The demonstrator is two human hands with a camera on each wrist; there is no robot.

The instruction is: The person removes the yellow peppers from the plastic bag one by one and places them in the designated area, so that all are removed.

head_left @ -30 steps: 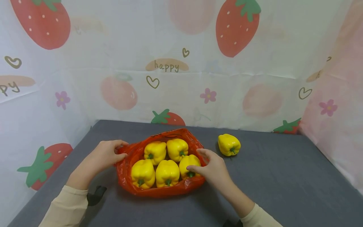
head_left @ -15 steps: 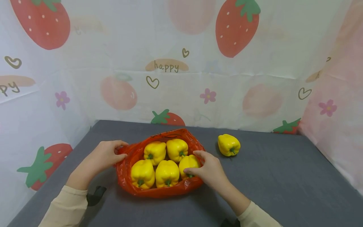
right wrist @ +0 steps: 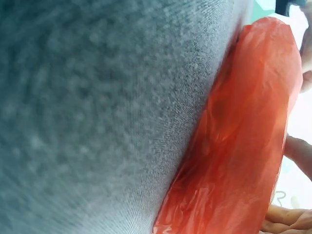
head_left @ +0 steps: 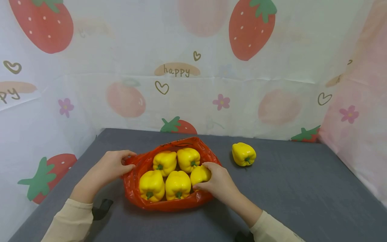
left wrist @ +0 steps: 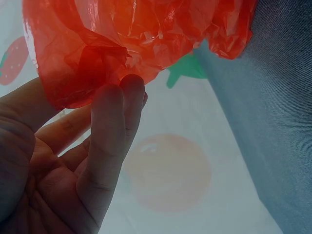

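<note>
A red plastic bag (head_left: 169, 205) lies with its mouth spread, several yellow bell peppers (head_left: 178, 185) inside. The left hand (head_left: 110, 167) pinches the bag's left edge; in the left wrist view its fingers (left wrist: 108, 117) hold the red film (left wrist: 83, 53). At the bag's right side, the right hand (head_left: 219, 181) has thumb and fingers around the rightmost pepper (head_left: 200, 175), covering part of it. The right wrist view shows the bag's outer side (right wrist: 234, 146), with fingers beyond its rim; the pepper is hidden there.
One loose yellow pepper (head_left: 244, 154) lies behind and to the right of the bag on the dark grey table (head_left: 290, 188). A printed white cloth (head_left: 187, 101) with strawberries stands behind and at both sides.
The right hand has moved left from the bag's right edge onto the rightmost pepper, and the bag's right rim shows behind it. The left hand has stayed in place.
</note>
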